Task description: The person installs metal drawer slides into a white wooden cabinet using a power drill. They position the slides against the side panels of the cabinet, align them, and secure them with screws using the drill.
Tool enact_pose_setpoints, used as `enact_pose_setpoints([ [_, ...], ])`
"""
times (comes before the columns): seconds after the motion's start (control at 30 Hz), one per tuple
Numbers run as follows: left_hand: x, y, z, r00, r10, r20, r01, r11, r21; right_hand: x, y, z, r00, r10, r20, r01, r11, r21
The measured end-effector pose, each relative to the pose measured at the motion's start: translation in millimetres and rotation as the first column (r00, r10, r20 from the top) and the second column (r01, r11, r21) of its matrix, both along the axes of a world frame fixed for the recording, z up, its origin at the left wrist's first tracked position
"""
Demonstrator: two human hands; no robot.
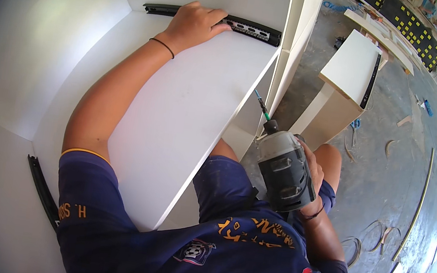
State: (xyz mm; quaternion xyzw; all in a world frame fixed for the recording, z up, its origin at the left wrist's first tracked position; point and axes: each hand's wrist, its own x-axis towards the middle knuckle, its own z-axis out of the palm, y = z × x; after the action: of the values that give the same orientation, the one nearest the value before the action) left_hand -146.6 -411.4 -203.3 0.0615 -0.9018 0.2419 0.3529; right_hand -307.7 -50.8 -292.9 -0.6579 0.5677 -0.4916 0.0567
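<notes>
My left hand (192, 26) reaches into a white cabinet (172, 107) and presses a black drawer slide (257, 31) against the far side panel, fingers and thumb closed over its middle. The slide lies low along that panel, just above the white shelf board, and its slotted metal track shows right of my fingers. My right hand (311, 176) is wrapped round a grey and black power driver (285, 172), held outside the cabinet's front edge. Its bit (260, 104) points up and left, apart from the slide. The driver's body hides its trigger and handle.
Another black slide (42, 186) is on the near side panel. On the grey floor to the right stands a white box unit (350, 66) with a black slide (371, 83) along its edge. Scissors (354, 128), wood strips (417, 203) and a blue hose (342, 7) lie about.
</notes>
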Motion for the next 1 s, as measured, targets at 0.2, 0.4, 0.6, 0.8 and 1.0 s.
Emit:
enact_pose_setpoints([
  [0.2, 1, 2, -1, 1.0, 0.014, 0.014, -0.014, 1.0, 0.002, 0, 3, -3, 0.999, -0.033, -0.01, 0.033, 0.999, 0.028],
  [0.4, 0, 1, 1, 1.0, 0.01, 0.02, -0.01, 1.0, 0.003, 1, 3, 2, 0.999, -0.027, -0.037, 0.028, 1.0, 0.01],
  [0.6, -3, 5, 1, 0.999, -0.018, -0.032, 0.018, 1.0, -0.017, 5, 3, 28, 0.988, -0.08, -0.13, 0.088, 0.995, 0.056],
  [0.8, -2, 1, -2, 0.999, -0.022, -0.045, 0.021, 1.0, -0.012, 14, -15, 72, 0.976, -0.106, -0.192, 0.112, 0.994, 0.02],
  [1.0, -2, 2, 0, 0.998, 0.057, 0.015, -0.058, 0.997, 0.051, 17, -36, 88, 0.956, -0.076, -0.284, 0.102, 0.992, 0.077],
])
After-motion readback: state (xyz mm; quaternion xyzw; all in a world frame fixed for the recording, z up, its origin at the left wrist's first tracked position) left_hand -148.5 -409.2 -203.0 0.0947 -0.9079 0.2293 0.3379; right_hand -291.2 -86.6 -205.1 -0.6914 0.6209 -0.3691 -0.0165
